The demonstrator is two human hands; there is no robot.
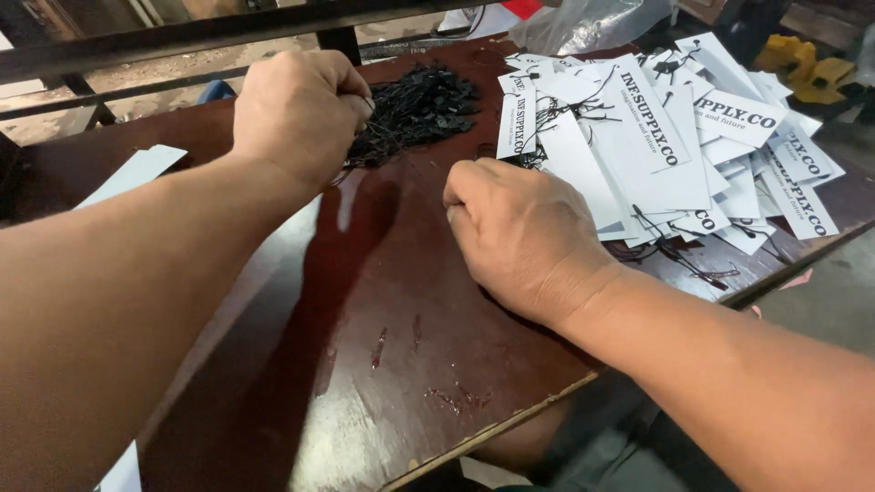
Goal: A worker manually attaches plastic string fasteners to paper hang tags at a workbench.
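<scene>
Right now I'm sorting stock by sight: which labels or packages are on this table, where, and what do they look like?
Hang tags: heaped at right, white rectangles, black print, black strings.
Blank card: left edge, pale, rectangular.
Black string pile: centre back, under left hand.
Clear plastic bag: behind tags.

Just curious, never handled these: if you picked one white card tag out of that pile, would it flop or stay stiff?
A white tag probably stays fairly stiff and light: they lie flat, thin, straight-edged. The glossy-looking pile would likely slide apart when pushed. Their black strings look floppy and might snag neighbours.
</scene>
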